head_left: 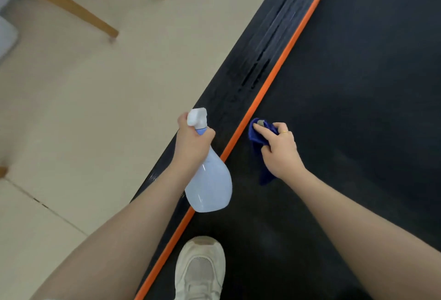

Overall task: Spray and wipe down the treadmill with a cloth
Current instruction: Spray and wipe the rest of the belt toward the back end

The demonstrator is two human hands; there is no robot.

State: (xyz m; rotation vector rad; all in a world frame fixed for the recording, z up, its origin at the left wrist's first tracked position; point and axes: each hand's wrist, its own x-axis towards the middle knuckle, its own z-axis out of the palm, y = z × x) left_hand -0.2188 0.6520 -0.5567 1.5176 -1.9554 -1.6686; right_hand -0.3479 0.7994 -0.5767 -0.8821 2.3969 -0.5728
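shoe (200,268) on treadmill (358,85) | left hand (191,142) grips spray bottle (210,185) | right hand (279,149) clutches cloth (259,137)

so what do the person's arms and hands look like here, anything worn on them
Both forearms are bare as far as the picture shows, with no sleeves, watch or gloves in view. The right hand wears a thin gold-coloured ring on one finger. The left hand shows no ring or other jewellery on the parts that can be seen.
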